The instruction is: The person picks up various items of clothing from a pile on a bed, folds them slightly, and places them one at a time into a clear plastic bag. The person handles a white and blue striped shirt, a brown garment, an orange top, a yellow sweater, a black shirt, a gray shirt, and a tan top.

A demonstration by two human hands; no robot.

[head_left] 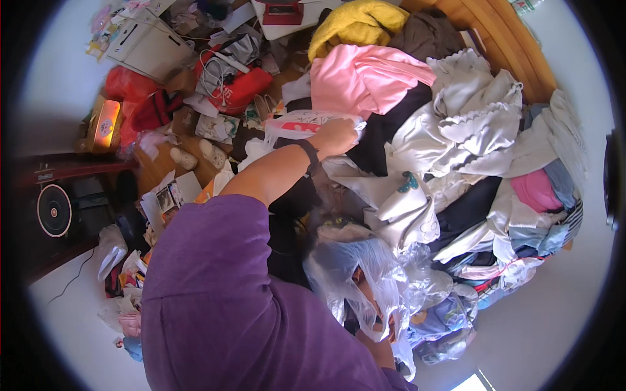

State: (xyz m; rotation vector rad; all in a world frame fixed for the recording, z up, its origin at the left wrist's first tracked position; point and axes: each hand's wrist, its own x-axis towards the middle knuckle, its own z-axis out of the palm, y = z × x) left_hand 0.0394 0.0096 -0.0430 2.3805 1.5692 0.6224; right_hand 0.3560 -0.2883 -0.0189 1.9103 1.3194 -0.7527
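Note:
My left hand (336, 137) reaches far forward, a dark band on its wrist, its fingers closed on the edge of a white and pink plastic package (293, 124). The package lies beside a pink satin cloth (365, 78) and some black fabric (391, 127). Low in the view, my right forearm (377, 350) goes behind a clear plastic bag (345, 260). The bag's film hides my right hand, so its fingers cannot be made out. Right of my left hand, cream scalloped fabric (466, 124) lies in a heap, with a white cloth (407, 205) bearing a green patch nearer.
A yellow cloth (355, 26) and a dark brown one (427, 36) lie at the back, by a wooden headboard (499, 32). Red bags (238, 88), slippers (184, 158) and boxes crowd the floor at left. A white cabinet (147, 45) stands behind them.

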